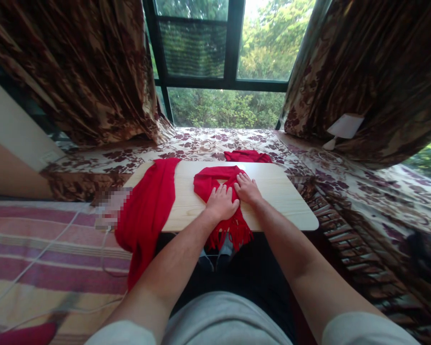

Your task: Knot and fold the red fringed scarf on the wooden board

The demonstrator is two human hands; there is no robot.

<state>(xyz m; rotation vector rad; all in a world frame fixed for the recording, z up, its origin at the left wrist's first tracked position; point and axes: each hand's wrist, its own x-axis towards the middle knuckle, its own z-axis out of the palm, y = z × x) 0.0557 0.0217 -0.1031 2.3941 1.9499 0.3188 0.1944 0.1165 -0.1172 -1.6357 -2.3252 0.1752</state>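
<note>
A red fringed scarf [203, 184] lies looped on the small wooden table [269, 206], its tasselled end hanging over the near edge. My left hand [222, 202] rests flat on the crossing part of the loop, fingers stretched out. Just to its right, my right hand [247, 188] presses on the loop's right side, also with fingers extended. Bare tabletop shows through the small gap in the loop. Cloth under both palms is hidden.
Another red cloth [149, 196] drapes over the table's left side and hangs down. More red fabric [247, 155] lies on the flowered window seat [201, 143] behind the table. A white lamp [345, 127] stands at right. White cables [43, 258] cross the striped bed [28, 239] at left.
</note>
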